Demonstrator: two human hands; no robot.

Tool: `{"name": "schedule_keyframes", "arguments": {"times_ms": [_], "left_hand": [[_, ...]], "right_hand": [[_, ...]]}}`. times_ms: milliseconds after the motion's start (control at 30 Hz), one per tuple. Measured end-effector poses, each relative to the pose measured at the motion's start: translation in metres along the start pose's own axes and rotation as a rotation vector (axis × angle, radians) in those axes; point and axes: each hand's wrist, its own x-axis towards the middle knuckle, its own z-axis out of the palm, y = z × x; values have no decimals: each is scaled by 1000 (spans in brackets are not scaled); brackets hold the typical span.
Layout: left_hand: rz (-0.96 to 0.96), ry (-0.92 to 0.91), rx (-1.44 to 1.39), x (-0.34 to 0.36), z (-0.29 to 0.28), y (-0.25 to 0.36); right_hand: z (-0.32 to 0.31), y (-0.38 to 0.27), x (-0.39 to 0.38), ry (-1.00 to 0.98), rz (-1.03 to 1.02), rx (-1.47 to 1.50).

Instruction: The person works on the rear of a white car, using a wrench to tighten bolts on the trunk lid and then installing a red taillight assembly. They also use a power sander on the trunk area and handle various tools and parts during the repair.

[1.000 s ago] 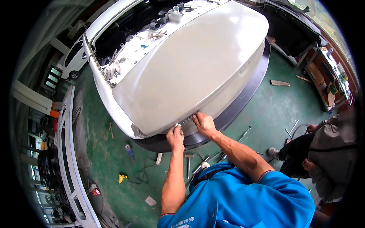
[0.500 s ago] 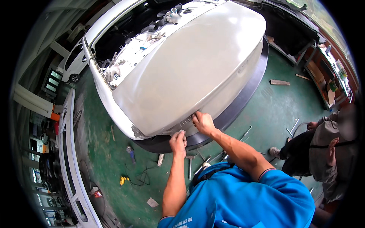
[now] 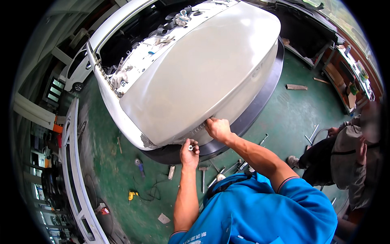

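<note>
A white car bumper cover (image 3: pixel 195 77) sits on the front of a white car whose engine bay (image 3: pixel 134 36) is exposed. Below the cover runs a black lower lip (image 3: pixel 252 110). My left hand (image 3: pixel 189 151) is at the lower edge of the cover, fingers pinched on a small light-coloured fastener. My right hand (image 3: pixel 217 128) grips the same lower edge a little to the right, fingers curled over the seam between the white panel and the black lip.
Loose tools lie on the green floor (image 3: pixel 113 162): a hammer (image 3: pixel 202 175), a yellow tool (image 3: pixel 131 195) with a cable, wrenches (image 3: pixel 262 140). Another person (image 3: pixel 345 158) crouches at the right. A white panel (image 3: pixel 77 171) lies at the left, a workbench (image 3: pixel 349 77) at the far right.
Both hands stay at the cover's lower edge; my left hand has shifted slightly down and now shows a small fastener in its fingertips. My right hand has barely moved.
</note>
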Motion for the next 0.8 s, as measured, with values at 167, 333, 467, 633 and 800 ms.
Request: {"name": "schedule_keyframes", "arguments": {"times_ms": [167,333,467,633,800], "left_hand": [[-80,66,7,7,1,-2],[-143,50,28,11,-4,-4],[-137,86,68,13,-1,-5],[-111,83,94,12,2,-4],[-136,103,109,10,-3,-5]], "right_hand": [[5,2,2,-44,153,228],[-1,21,13,-376,492,1102],[0,5,3,122,-122,-30],[-8,3,9,-132,233,454],[-9,14,17,-227,323,721]]}}
